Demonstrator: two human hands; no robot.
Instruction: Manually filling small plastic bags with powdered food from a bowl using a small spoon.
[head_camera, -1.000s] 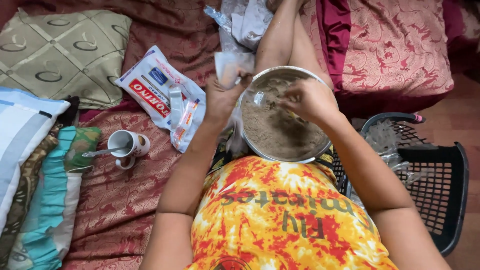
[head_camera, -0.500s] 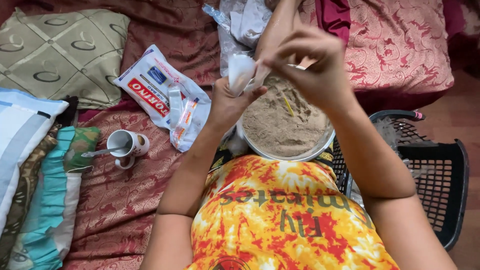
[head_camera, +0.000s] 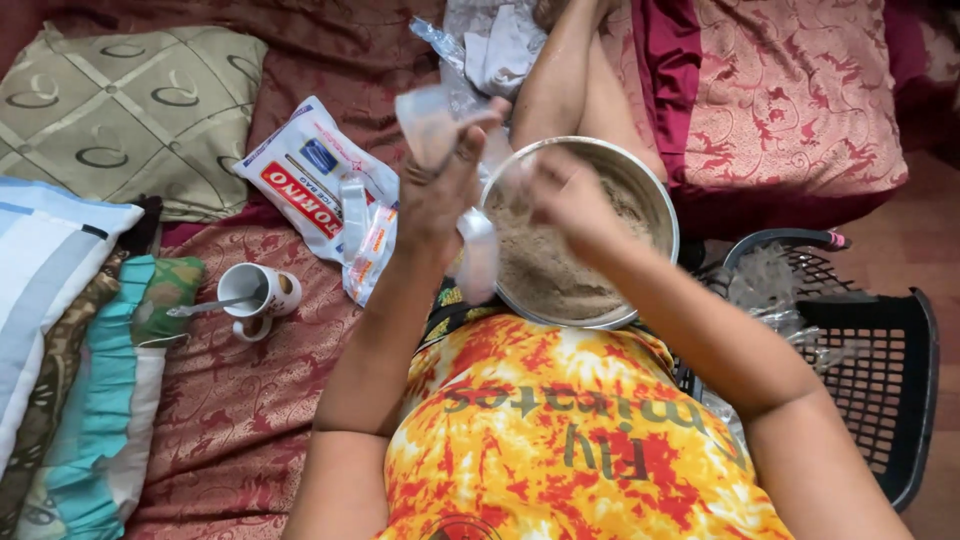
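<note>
1. My left hand (head_camera: 440, 190), centre-top of frame, fingers pinched shut on a small clear plastic bag (head_camera: 432, 122); the bag sticks up above my fingertips, blurred.
2. A second bit of clear bag or film (head_camera: 478, 255) hangs below that hand, just left of the bowl rim; can't tell whether it's the same bag.
3. My right hand (head_camera: 565, 195), centre of frame, over the bowl, motion-blurred; fingers look curled, but I can't tell whether they grip anything.
4. Metal bowl (head_camera: 655, 200) sits on my lap, centre frame, filled with brownish-grey powder (head_camera: 560, 275).
5. White printed packet (head_camera: 310, 170) lies left of the bowl on the dark red patterned cover (head_camera: 230, 400), with small sachets (head_camera: 368, 240) at its lower edge.
6. White mug (head_camera: 262, 293) with a spoon (head_camera: 205, 307) in it, left-centre, well apart from my hands.
7. Black plastic basket (head_camera: 880, 360) at right, clear bags inside.
8. Cushions at upper left, lower left and upper right.
</note>
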